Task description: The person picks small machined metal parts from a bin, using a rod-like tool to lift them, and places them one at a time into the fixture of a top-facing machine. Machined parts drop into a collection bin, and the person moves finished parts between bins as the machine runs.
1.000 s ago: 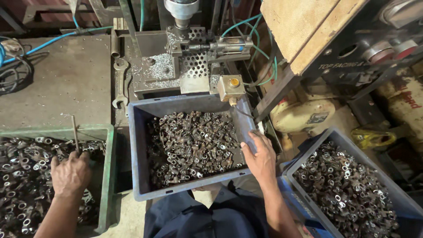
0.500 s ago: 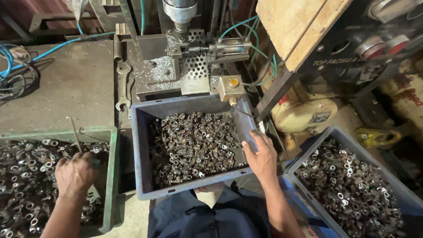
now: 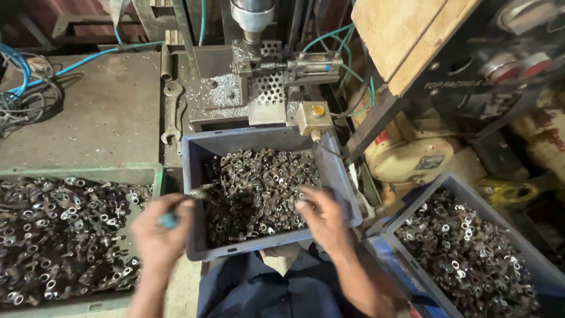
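Metal fittings [image 3: 259,188] fill the grey bin [image 3: 344,194] below the drill press [image 3: 253,17]: small, stiff, oily-looking, probably slippery. Pinch one by its body. Your left hand [image 3: 159,238] grips a blue-handled pick [image 3: 169,219]; your right hand [image 3: 323,221] rests fingers-spread on the pile.

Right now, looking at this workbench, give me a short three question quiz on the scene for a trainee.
1. True or false: the left hand holds a thin tool with a blue handle.
2. Over which container is the right hand? A) green tray on the left B) middle grey crate C) blue crate on the right
3. What lies flat on the metal table just beyond the middle grey crate's left corner?

Key
1. True; its tip reaches the crate's left wall.
2. B; it hovers over the small metal parts.
3. An open-ended spanner.
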### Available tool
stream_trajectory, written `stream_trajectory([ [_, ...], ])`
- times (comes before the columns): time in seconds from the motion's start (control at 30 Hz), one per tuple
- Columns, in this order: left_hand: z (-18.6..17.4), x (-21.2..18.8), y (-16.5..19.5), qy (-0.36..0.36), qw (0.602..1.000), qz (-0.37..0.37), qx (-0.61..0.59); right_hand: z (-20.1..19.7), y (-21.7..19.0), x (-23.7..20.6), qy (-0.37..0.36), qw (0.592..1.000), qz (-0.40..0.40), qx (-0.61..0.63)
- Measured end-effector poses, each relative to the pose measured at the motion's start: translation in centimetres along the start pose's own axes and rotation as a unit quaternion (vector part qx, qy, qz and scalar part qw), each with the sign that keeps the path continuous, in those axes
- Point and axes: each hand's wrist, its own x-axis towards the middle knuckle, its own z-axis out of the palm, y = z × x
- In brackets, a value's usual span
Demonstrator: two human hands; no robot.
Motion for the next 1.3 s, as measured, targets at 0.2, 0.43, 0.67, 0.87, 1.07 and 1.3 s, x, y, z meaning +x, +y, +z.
stream_trajectory([
  [0.2,5.3,-1.5,7.9,-0.111,0.946,0.297,0.072,4.8,-0.8,0.6,-0.165,0.804,0.213,0.53],
  [0.43,6.1,-3.2,7.3,-0.256,0.908,0.301,0.138,3.8,0.6,1.3,-0.085,0.847,0.221,0.476],
  [0.67,3.2,-2.3,3.8,-0.246,0.934,0.219,0.142,-3.1,4.1,3.5,0.091,0.95,0.167,0.247],
  [0.87,3.5,-2.7,2.8,-0.262,0.932,0.171,0.181,-6.1,6.3,4.4,0.139,0.954,0.091,0.25],
  [1.07,3.9,-2.8,1.9,-0.257,0.939,0.141,0.182,-5.7,7.7,3.8,0.104,0.964,0.037,0.24],
  [1.3,4.0,-2.9,1.5,-0.229,0.954,0.133,0.143,-5.6,8.1,4.1,0.124,0.964,0.069,0.226],
])
